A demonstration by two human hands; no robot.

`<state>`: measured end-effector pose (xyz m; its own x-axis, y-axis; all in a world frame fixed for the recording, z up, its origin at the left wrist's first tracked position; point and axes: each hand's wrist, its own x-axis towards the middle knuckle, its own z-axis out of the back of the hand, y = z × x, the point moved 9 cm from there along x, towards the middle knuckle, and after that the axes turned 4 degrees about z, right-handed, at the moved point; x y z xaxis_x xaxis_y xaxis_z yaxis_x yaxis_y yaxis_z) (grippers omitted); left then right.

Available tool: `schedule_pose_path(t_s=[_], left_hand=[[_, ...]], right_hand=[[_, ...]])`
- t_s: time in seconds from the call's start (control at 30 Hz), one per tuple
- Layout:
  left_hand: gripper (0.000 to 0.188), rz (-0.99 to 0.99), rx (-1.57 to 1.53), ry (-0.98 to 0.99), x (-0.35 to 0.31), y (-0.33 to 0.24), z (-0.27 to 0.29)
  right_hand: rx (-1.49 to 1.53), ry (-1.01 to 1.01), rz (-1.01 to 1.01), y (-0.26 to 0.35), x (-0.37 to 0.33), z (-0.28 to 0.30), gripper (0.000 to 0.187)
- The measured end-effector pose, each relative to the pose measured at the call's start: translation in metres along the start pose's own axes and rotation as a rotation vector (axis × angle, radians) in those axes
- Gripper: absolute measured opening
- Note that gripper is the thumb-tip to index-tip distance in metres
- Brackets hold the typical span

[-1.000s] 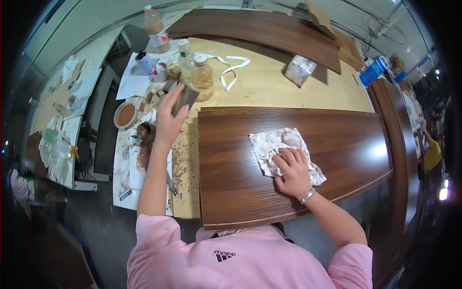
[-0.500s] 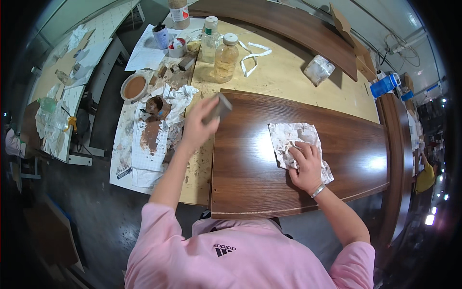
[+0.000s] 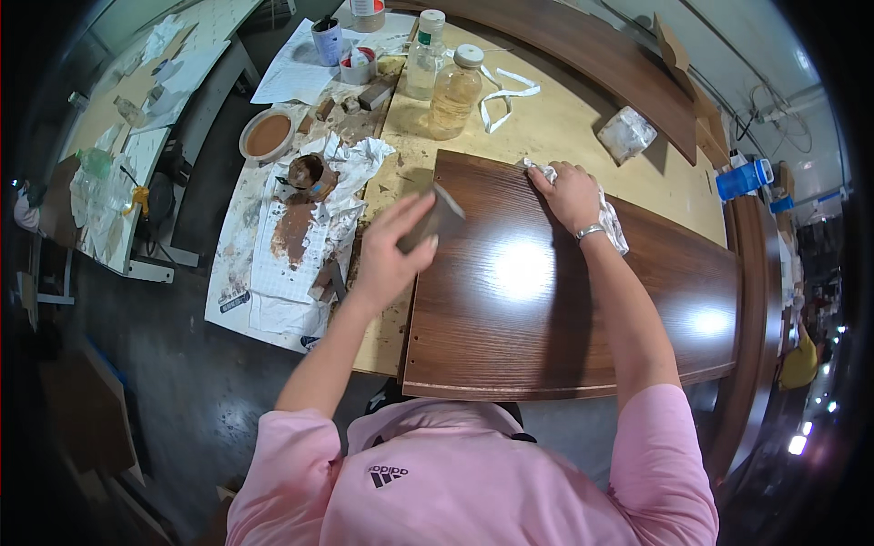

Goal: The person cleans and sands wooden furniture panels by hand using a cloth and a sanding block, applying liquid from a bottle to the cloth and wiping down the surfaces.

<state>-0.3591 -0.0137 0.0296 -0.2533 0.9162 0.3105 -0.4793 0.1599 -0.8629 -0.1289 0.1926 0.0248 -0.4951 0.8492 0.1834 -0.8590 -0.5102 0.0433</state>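
Note:
A dark brown wood-grain panel (image 3: 482, 350) lies flat in front of me, its glossy face reflecting light. My left hand (image 3: 391, 257) is closed round a grey sanding block (image 3: 439, 220), held near the panel's left edge. Whether the block touches the panel I cannot tell. At the panel's far edge my right hand (image 3: 571, 197) presses down on a crumpled, stained white rag (image 3: 611, 226). Part of the rag is hidden under the hand and wrist.
Left of the panel are a tub of brown paste (image 3: 269, 136), a brown-smeared cup (image 3: 308, 173) and stained paper (image 3: 280, 300). Two bottles, one a jar of yellowish liquid (image 3: 457, 96), stand beyond. A wrapped white bundle (image 3: 626, 135) sits near another brown board (image 3: 583, 55).
My right hand has slid the rag from the middle of the panel to its far edge. My left hand, still holding the block, has moved slightly right and nearer to me.

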Motion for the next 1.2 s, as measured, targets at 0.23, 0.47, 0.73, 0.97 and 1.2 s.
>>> schedule_pose_path(t_s=[0.23,0.47,0.73,0.97,1.2], left_hand=[[0.055,0.124,-0.067,-0.001,0.114,0.063,-0.012],[0.058,0.076,0.142,0.281,0.005,0.032,0.020],[0.057,-0.034,0.045,0.018,0.094,0.044,-0.003],[0.070,-0.070,0.193,0.207,-0.165,-0.032,0.029],[0.068,0.029,0.283,0.080,-0.198,-0.050,0.082]], right_hand=[[0.058,0.092,-0.073,0.005,0.014,-0.006,0.059],[0.009,0.061,-0.120,-0.010,0.010,-0.003,0.058],[0.029,0.035,-0.125,0.003,0.015,-0.006,0.056],[-0.080,-0.036,-0.083,0.000,0.008,-0.001,0.052],[-0.016,-0.461,0.075,0.016,-0.025,0.038,0.034]])
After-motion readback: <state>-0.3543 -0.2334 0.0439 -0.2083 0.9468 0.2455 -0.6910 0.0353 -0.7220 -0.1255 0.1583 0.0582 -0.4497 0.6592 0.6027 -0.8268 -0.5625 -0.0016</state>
